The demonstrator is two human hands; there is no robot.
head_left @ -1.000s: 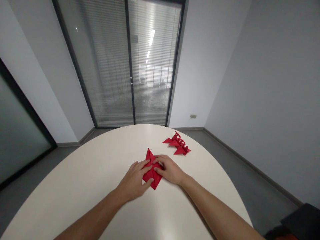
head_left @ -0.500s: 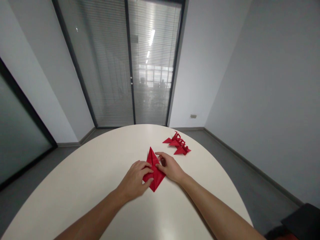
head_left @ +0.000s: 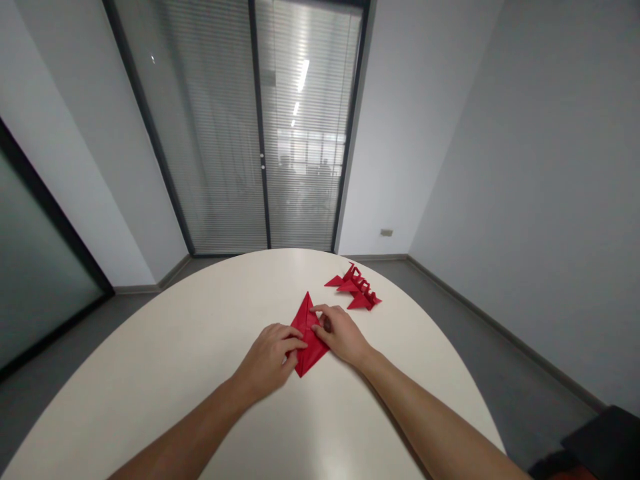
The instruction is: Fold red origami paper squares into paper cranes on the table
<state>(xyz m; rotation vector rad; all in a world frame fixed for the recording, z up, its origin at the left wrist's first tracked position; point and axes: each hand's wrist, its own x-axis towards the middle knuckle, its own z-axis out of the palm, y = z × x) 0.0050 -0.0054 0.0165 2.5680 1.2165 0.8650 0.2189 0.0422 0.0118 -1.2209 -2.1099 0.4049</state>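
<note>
Red folded paper (head_left: 314,348) btwn L hand (head_left: 270,355) & R hand (head_left: 346,335).
Both half-curled, fingers on its sides, prob. to steady it; can't tell if pinched. Red folded pieces (head_left: 356,289) past R hand, likely parked clear.

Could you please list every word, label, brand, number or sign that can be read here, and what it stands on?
None can be read.
The red paper, the folded red pieces and the white table show no lettering.
The small plate low on the wall is too small to tell.
</note>
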